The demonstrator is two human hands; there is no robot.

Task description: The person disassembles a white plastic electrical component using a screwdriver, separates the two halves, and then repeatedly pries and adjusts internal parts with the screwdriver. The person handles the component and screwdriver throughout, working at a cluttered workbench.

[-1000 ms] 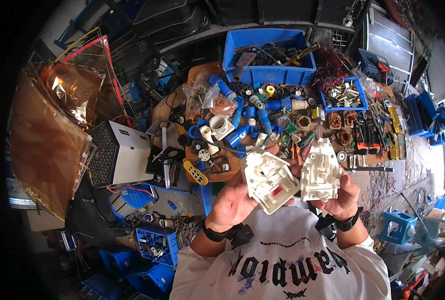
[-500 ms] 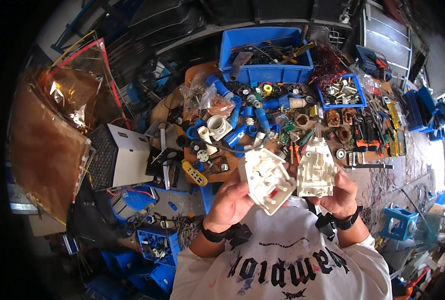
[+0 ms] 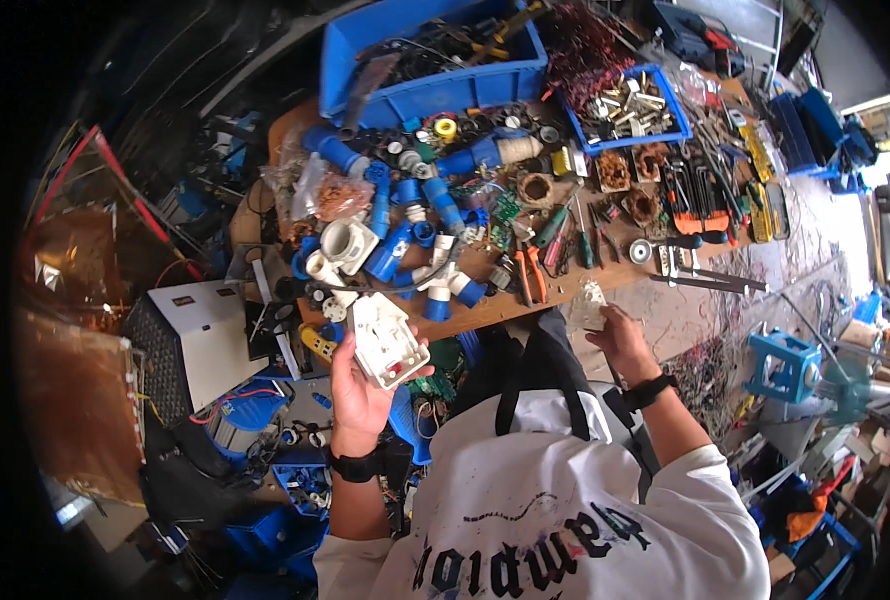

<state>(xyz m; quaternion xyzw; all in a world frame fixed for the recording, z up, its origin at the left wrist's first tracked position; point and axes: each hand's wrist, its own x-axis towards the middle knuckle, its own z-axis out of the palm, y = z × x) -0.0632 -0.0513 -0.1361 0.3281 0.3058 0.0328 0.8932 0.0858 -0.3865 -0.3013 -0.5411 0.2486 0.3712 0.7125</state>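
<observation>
My left hand (image 3: 360, 385) holds a white plastic socket housing (image 3: 388, 338) up in front of the wooden workbench's (image 3: 555, 293) left end. My right hand (image 3: 620, 335) holds a second, smaller white plastic cover piece (image 3: 592, 303) at the bench's front edge, right of centre. The two white parts are well apart from each other. Both wrists wear black bands. Blue and white plug connectors (image 3: 405, 235) lie on the bench just beyond my left hand.
A large blue bin (image 3: 430, 60) of parts stands at the back, a smaller blue tray (image 3: 630, 105) of metal pieces to its right. Screwdrivers and orange-handled pliers (image 3: 525, 275) lie mid-bench. A white box (image 3: 200, 340) sits at the left; a blue crate (image 3: 785, 365) at the right.
The two white parts were held together in front of my chest. Now my hands have spread apart: the left went left with the housing, the right went right with the cover piece.
</observation>
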